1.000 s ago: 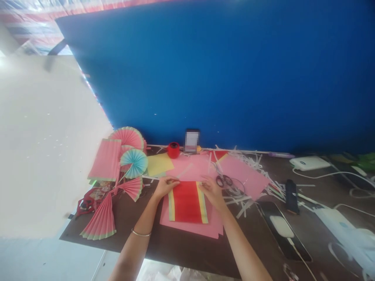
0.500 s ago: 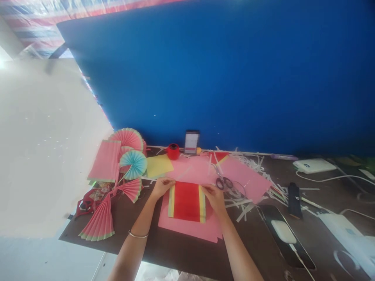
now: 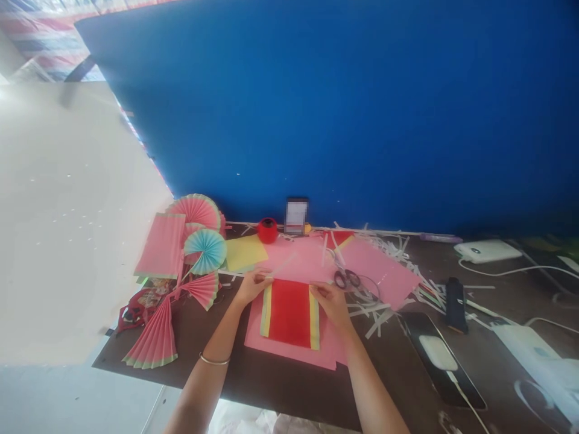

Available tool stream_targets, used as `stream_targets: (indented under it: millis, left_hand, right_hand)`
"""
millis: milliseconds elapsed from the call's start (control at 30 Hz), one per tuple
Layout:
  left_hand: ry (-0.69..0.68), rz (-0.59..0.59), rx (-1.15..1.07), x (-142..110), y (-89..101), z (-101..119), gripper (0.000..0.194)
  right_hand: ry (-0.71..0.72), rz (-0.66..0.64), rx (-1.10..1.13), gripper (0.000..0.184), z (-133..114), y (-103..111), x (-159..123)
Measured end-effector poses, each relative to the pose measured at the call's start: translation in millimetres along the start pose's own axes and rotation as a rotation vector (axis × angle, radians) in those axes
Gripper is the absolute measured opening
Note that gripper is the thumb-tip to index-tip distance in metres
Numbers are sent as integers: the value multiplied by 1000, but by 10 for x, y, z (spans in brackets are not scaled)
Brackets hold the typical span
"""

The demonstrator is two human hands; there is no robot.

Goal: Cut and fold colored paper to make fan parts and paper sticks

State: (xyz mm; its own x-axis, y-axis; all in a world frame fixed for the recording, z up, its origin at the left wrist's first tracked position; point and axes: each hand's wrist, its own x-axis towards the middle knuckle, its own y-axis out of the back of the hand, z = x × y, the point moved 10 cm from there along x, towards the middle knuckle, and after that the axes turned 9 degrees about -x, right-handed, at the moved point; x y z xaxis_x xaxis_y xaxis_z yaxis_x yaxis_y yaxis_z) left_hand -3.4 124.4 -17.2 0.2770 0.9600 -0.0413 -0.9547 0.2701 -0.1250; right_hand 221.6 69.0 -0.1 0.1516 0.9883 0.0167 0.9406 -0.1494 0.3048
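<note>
A red paper sheet (image 3: 290, 312) with yellow-green strips along its two sides lies on a stack of pink paper (image 3: 289, 349) on the dark table (image 3: 253, 380). My left hand (image 3: 253, 284) pinches the sheet's far left corner, fingers closed on the edge. My right hand (image 3: 331, 301) pinches the far right corner the same way. A thin bangle sits on my left wrist.
Folded pink paper fans (image 3: 156, 337) and a blue rosette (image 3: 205, 250) lie at the left. Scissors (image 3: 346, 279), pink sheets (image 3: 380, 271) and white paper strips (image 3: 389, 247) lie to the right. A red tape roll (image 3: 268, 230), yellow sheet (image 3: 244, 253), phone (image 3: 441, 358) and cables sit farther off, before a blue wall.
Both hands stay at the far edge of the red sheet; the edge has come slightly toward me, so the sheet looks a little shorter. The view has shifted slightly.
</note>
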Motion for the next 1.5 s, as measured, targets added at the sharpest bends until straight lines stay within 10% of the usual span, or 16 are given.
stream_targets:
  millis: [1500]
  left_hand:
    - [-118,-78,190,-84,-32,225,27]
  right_hand:
    - [98,-82,-147,23,-133,56,-68]
